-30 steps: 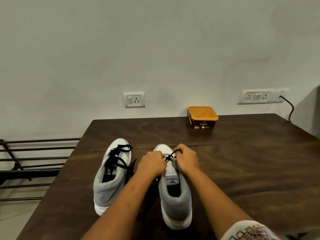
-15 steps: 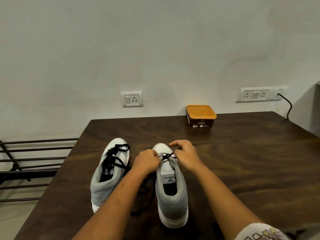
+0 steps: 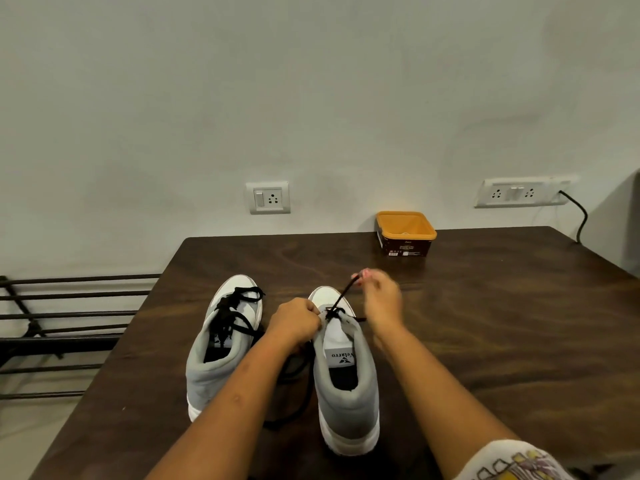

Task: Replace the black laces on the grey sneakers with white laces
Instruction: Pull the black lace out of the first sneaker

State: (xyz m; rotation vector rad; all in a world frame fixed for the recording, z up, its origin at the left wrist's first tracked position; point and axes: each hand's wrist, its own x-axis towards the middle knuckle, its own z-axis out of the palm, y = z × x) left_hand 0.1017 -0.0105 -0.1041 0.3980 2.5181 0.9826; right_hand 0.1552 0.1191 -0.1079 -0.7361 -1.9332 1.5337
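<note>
Two grey sneakers with white toes stand side by side on the dark wooden table [image 3: 485, 323], heels toward me. The left sneaker [image 3: 221, 344] keeps its black lace threaded. The right sneaker [image 3: 346, 386] has only its lowest eyelets laced. My right hand [image 3: 379, 299] pinches the black lace [image 3: 341, 299] and holds it taut, up and away from the toe. My left hand [image 3: 294, 322] grips the right sneaker's left edge near the eyelets. Loose black lace lies on the table between the shoes. No white laces are visible.
An orange-lined box [image 3: 405, 233] stands at the table's far edge against the wall. Two wall sockets sit above the table, the right one with a black cable [image 3: 581, 216]. A black metal rack [image 3: 65, 327] is beside the table on the left.
My right hand has lifted away from the right sneaker's toe, drawing a black lace end out and upward. My left hand has stayed on the shoe.
</note>
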